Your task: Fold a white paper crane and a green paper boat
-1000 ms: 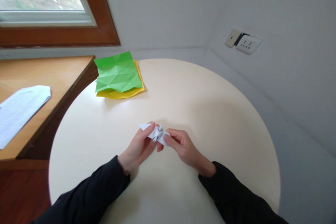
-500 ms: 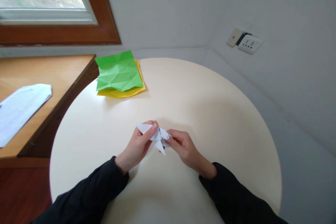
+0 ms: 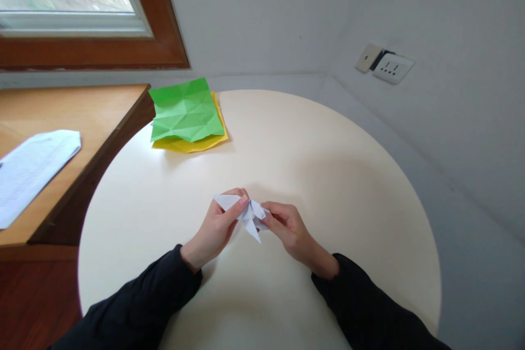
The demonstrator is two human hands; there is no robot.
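Observation:
A small folded white paper figure (image 3: 251, 220) with several pointed flaps is held between my hands, above the near half of the round table. My left hand (image 3: 219, 221) is closed on its left part, the thumb pressed on top; one pointed flap sticks out to the left past the fingers. My right hand (image 3: 289, 229) pinches its right side between thumb and fingers. A narrow point of the paper hangs down toward me between the hands. The fingers under the paper are mostly hidden.
Creased green paper (image 3: 186, 112) lies over yellow paper (image 3: 184, 146) at the round white table's (image 3: 328, 175) far left edge. To the left, a wooden desk (image 3: 98, 115) bears a folded, printed white sheet (image 3: 39, 169). Walls stand behind and to the right, with a socket (image 3: 392, 68).
Both hands keep their hold on the white paper figure. Its lower point has shifted very slightly to the right; otherwise hardly anything differs.

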